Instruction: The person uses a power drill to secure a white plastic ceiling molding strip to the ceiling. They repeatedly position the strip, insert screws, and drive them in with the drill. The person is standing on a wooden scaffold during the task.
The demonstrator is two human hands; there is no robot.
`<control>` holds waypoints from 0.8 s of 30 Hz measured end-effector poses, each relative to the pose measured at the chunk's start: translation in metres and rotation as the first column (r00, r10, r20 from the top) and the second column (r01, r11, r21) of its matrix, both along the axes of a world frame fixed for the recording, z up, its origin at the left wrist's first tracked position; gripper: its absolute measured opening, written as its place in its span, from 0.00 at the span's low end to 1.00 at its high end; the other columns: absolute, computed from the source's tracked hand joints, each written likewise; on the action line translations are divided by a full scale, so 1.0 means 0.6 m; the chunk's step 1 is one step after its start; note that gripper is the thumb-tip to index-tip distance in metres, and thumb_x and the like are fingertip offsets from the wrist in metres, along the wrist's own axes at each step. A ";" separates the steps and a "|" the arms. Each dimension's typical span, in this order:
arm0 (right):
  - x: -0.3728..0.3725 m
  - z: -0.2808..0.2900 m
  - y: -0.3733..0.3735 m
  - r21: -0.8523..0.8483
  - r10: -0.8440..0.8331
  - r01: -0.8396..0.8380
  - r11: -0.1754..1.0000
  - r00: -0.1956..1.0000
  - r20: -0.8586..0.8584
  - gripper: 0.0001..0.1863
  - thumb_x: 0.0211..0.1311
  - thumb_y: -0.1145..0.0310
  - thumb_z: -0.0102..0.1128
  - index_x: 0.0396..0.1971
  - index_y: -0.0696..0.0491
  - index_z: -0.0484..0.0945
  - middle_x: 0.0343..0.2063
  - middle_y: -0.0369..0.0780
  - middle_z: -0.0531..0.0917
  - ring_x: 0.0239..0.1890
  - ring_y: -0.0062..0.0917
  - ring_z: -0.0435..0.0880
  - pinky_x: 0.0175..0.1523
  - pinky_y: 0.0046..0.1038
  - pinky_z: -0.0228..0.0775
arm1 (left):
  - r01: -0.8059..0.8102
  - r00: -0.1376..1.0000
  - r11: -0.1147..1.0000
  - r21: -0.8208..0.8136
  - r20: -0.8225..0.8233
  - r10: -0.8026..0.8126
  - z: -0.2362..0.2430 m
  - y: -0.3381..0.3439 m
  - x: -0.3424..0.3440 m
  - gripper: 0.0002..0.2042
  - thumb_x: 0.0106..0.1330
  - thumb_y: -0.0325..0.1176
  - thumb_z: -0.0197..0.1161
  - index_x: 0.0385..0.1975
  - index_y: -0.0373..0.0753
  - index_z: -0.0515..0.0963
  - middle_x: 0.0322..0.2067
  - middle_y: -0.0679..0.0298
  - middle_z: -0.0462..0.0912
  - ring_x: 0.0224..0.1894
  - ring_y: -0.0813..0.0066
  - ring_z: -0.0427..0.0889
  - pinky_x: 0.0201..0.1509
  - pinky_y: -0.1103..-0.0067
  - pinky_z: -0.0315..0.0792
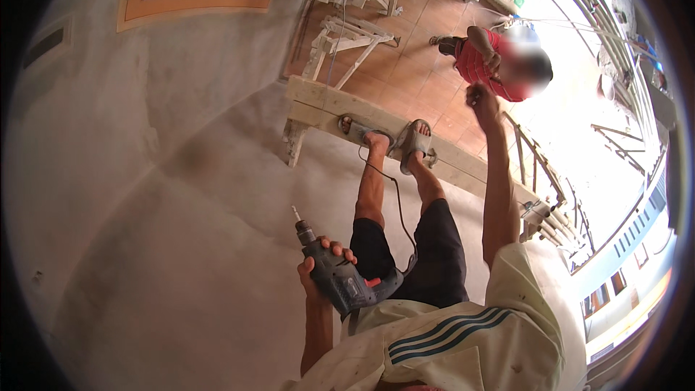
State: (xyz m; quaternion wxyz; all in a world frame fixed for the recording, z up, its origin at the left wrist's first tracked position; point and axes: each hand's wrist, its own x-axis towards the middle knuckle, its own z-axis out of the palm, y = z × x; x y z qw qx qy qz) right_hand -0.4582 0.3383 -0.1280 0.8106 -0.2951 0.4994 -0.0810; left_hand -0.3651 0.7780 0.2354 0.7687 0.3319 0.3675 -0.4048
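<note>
Left hand [322,261] closed round the front body of the drill [347,289], thumb on one side, fingers over the other, just behind the chuck [305,232]. Drill is dark grey, held in front of the waist, left of the shorts [441,246]; bit [295,213] tilted up and to the left, in front of the grey wall [94,108]. Red trigger [373,282] faces the shorts, no finger on it; rear handle near the shirt [449,369]. Cord [399,206] leaves the handle, loops over the shorts, runs up between the legs toward the feet.

Right hand [485,100] well apart from the drill, arm stretched out forward, fingers curled in; dark patch at the fingertips, cannot tell if anything is held.

Feet in grey sandals [415,148], on a pale wooden plank [318,101]. Beyond the plank: tiled floor [413,54], wooden trestle [326,47], co-worker [470,65] in a red top, arm bent, near the right hand in the view; cannot tell if touching. Orange window frame [129,3] upper left. Poles [556,226] at right, by the plank's end. Far right washed out by glare.
</note>
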 end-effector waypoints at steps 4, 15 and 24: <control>0.049 0.228 0.141 -0.102 0.448 -0.451 0.887 0.893 -0.045 0.17 0.76 0.58 0.45 0.33 0.53 0.77 0.23 0.31 0.73 0.24 0.15 0.70 0.32 0.21 0.62 | -0.134 0.991 0.991 0.006 -0.024 0.134 -0.010 -0.007 -0.022 0.20 0.61 0.49 0.67 0.47 0.46 0.73 0.43 0.61 0.78 0.51 0.56 0.79 0.59 0.58 0.73; 0.083 0.695 0.392 -0.033 0.636 -0.682 0.731 0.662 0.397 0.09 0.75 0.69 0.47 0.44 0.59 0.73 0.34 0.39 0.76 0.34 0.28 0.79 0.41 0.28 0.72 | -0.331 0.914 0.922 0.202 -0.175 0.366 -0.029 -0.043 -0.010 0.21 0.62 0.49 0.66 0.48 0.43 0.75 0.50 0.60 0.78 0.60 0.59 0.74 0.67 0.56 0.69; 0.068 0.776 0.517 -0.912 0.911 -0.330 0.245 0.401 0.099 0.17 0.53 0.78 0.59 0.45 0.61 0.73 0.40 0.48 0.77 0.39 0.39 0.82 0.41 0.38 0.76 | -0.171 0.964 0.957 0.233 0.242 0.113 0.070 -0.049 -0.080 0.22 0.63 0.46 0.66 0.52 0.41 0.73 0.56 0.59 0.74 0.65 0.65 0.73 0.69 0.61 0.68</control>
